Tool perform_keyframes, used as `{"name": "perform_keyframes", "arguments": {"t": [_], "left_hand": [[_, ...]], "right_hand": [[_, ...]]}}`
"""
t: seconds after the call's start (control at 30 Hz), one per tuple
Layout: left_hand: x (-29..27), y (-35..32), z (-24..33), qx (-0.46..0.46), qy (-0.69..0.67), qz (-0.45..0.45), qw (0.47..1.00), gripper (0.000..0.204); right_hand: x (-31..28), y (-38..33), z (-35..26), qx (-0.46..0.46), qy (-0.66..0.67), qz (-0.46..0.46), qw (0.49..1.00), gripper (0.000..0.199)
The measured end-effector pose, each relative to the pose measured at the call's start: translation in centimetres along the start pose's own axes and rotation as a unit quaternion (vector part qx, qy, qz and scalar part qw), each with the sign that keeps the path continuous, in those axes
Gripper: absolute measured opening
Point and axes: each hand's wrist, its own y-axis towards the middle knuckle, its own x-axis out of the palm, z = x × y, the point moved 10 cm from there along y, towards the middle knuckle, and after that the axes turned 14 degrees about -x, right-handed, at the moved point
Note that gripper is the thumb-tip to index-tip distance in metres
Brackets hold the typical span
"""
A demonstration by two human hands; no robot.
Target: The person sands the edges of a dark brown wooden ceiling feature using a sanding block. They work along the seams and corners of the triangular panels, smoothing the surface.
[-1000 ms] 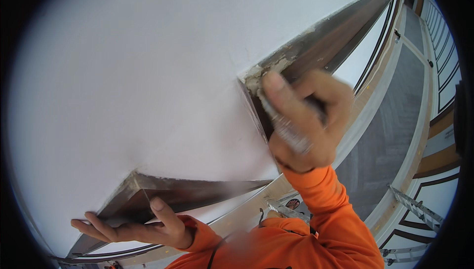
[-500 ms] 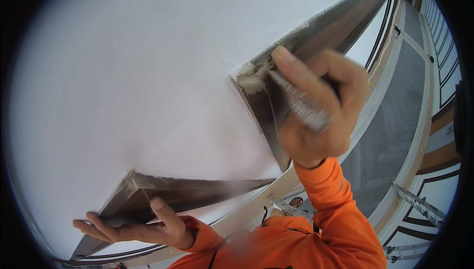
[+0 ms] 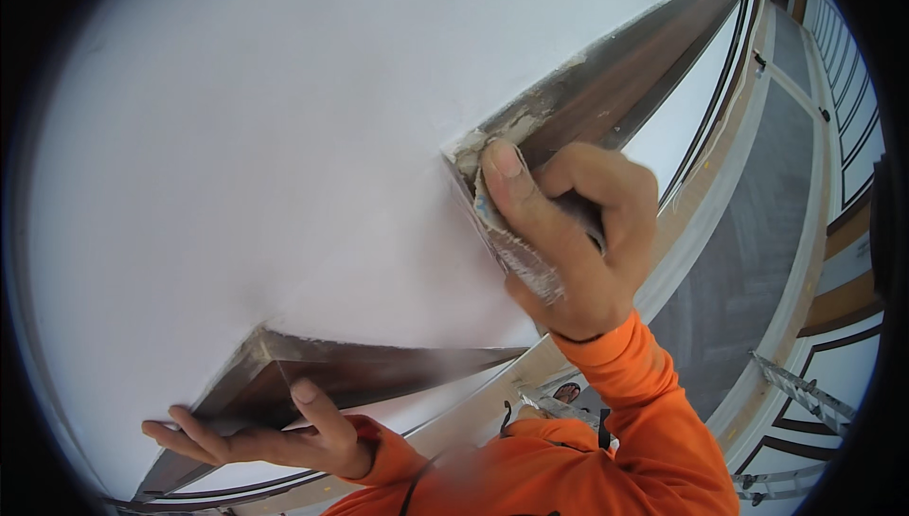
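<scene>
Where a dark brown upper trim (image 3: 620,76) narrows to a corner right of the frame's centre, the right hand (image 3: 589,275) is closed on a worn, folded sheet (image 3: 530,268), pinching it between thumb and fingers. The sheet, whose material is hard to make out, lies along the inner side of the thumb, just below that corner; it is greyish, streaked with white and marked with a little light blue near its upper end. Its far edge is hidden by the hand, so whether it presses on the trim cannot be told. Patchy beige filler (image 3: 524,126) coats the trim just above the thumb tip, along the border with a broad white surface (image 3: 256,156) that fills the upper left and middle. At the lower left, the left hand (image 3: 270,447) grips nothing: its fingers are loosely extended and the thumb stands apart, in front of a dark brown lower trim (image 3: 369,369), though contact cannot be made out. Bright orange sleeves (image 3: 620,355) cover both forearms, which rise from the bottom edge. Grey flooring (image 3: 739,241) curves down the right side, and a metal ladder (image 3: 803,391) leans at the lower right, beside white panelling with dark outlines.
</scene>
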Motion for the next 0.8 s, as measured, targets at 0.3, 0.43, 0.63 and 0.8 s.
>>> {"name": "perform_keyframes", "arguments": {"t": [0.3,0.43,0.63,0.8], "left_hand": [[0.3,0.2,-0.3,0.01,0.005,-0.001,1.0,0.096],[0.1,0.0,-0.1,0.0,0.0,0.005,1.0,0.095],[0.3,-0.1,0.1,0.001,-0.006,0.01,1.0,0.096],[0.2,-0.1,0.4,0.005,-0.012,0.016,1.0,0.096]], "right_hand": [[-0.8,0.3,0.6,-0.015,-0.031,0.015,0.999,0.059],[-0.9,-0.5,0.7,-0.038,-0.064,0.024,0.997,0.057],[-0.7,-0.8,0.9,0.023,0.058,0.019,0.998,0.038],[-0.1,-1.0,2.0,0.052,0.193,0.036,0.979,0.025]]}}
